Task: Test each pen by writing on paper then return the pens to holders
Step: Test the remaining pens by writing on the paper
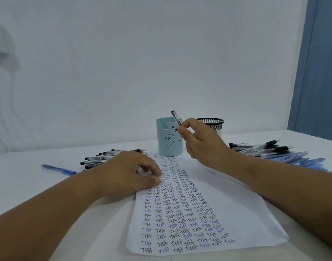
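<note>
A white sheet of paper (pixel 227 210) lies in front of me, filled with columns of the word "Test" in black and blue ink. My left hand (pixel 127 172) rests flat on the sheet's upper left part. My right hand (pixel 201 142) is raised above the far end of the paper and pinches a clear black-capped pen (pixel 176 117) between thumb and fingers, its end pointing up. Right behind that hand stand a light blue bear-faced holder (pixel 168 142) and a black mesh holder (pixel 211 123); no pens stick up out of either holder.
A pile of black pens (pixel 99 159) lies left of the paper, partly hidden by my left hand. A single blue pen (pixel 59 168) lies further left. At the right lie black pens (pixel 261 148) and blue pens (pixel 301 160) in a heap. A white wall rises behind the table.
</note>
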Available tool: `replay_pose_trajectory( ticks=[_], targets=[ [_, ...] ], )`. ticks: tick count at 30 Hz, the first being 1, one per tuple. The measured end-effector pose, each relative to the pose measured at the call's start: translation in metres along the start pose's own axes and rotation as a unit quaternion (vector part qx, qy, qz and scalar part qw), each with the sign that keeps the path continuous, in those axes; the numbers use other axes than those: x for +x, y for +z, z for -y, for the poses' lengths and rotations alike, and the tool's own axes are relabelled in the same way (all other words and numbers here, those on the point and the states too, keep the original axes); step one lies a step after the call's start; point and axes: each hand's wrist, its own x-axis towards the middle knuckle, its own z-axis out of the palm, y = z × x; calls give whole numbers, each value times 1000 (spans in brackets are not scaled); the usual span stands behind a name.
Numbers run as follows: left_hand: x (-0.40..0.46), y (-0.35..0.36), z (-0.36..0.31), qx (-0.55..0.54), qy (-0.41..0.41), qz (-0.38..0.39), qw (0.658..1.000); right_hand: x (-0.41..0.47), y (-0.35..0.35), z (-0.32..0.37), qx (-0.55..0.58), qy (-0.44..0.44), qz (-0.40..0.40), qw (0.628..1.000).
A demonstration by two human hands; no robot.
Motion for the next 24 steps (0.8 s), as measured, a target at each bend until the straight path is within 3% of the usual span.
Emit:
replay_pose_trajectory(
  ticks=[11, 24],
  targets=[
    [0, 1, 2, -4, 1, 0, 1000, -5, -4, 4, -176, -88, 2, 980],
    [2, 1, 5, -4, 11, 3, 1000, -8, -1, 5, -98, -77, 13, 992]
  ],
)
